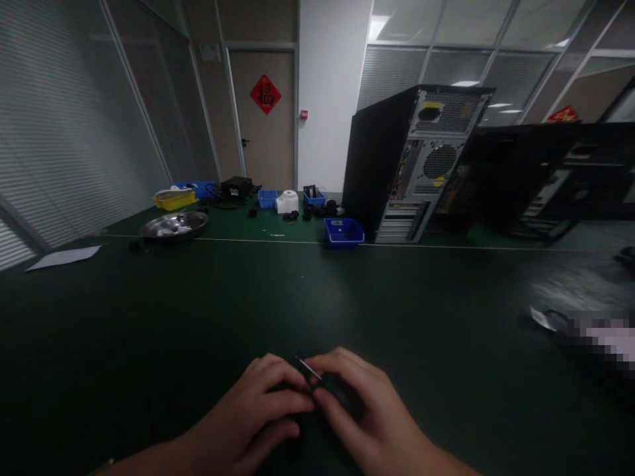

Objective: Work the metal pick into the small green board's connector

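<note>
Low in the middle, my right hand (362,403) is closed around a slim dark tool with a silver shaft (310,369). The shaft points up and to the left from between thumb and fingers; its kind is not clear. My left hand (272,396) is just left of it, its fingers curled and the fingertips close to the tool. Something dark seems to lie under the left fingers, but shadow and the hand hide it. Both hands are low over the dark green tabletop (223,297).
A blue bin (344,233) stands before a black computer tower (381,158). Farther left are a metal bowl (174,225), a yellow tray (174,199), a white plastic part (287,201) and a paper sheet (64,258). More computer cases (536,172) and a blurred clear bag (585,287) are at right.
</note>
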Demonstrator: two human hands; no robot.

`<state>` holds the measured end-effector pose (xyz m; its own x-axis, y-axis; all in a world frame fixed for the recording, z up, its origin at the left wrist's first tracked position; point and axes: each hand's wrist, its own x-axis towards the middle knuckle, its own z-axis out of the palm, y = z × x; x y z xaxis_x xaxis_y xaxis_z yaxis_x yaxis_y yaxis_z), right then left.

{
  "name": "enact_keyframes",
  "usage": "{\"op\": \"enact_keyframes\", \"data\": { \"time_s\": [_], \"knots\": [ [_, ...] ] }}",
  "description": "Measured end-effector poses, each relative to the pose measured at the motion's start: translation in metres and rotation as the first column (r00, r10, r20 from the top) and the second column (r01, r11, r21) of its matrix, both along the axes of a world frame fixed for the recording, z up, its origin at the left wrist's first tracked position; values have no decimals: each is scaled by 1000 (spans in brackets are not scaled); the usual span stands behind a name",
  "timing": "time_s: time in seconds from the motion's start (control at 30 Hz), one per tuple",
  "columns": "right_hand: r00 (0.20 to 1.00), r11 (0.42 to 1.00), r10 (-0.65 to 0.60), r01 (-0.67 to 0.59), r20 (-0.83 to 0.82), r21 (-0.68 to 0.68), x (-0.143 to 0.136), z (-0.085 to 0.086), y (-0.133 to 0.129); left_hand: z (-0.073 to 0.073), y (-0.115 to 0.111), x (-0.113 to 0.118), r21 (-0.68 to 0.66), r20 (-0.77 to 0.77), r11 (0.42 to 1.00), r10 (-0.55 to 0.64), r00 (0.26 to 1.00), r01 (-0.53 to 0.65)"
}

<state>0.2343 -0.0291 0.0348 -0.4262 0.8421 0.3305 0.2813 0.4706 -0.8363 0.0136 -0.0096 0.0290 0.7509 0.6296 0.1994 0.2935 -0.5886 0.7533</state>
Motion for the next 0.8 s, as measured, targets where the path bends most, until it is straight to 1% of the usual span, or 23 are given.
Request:
{"op": "enact_keyframes", "data": {
  "time_s": [0.07,0.2,0.3,0.4,0.5,0.57,0.63,0.8],
  "knots": [
    [1000,1000,-1,2,16,-19,0,0,0,0,-2,0,8,13,999,31,999,-31],
    [997,999,-23,25,69,-33,-1,-1,0,10,-7,0,28,-93,993,117,989,-115],
    [990,997,-45,53,135,-62,-1,-2,-1,15,-11,1,69,-128,983,176,976,-168],
    [971,993,-45,70,236,-99,-1,1,-2,13,-11,2,70,-164,978,205,965,-196],
    [938,991,-13,59,346,-123,-2,7,-2,7,-8,1,17,-205,982,186,961,-187],
    [914,989,14,47,406,-139,-4,10,-2,4,-6,1,-20,-186,980,189,964,-196],
    [893,988,27,45,450,-149,-5,11,-1,3,-4,1,-56,-134,976,200,971,-209],
    [888,991,34,29,459,-129,-5,8,-1,4,-4,1,-124,-15,968,218,976,-218]
  ]
}}
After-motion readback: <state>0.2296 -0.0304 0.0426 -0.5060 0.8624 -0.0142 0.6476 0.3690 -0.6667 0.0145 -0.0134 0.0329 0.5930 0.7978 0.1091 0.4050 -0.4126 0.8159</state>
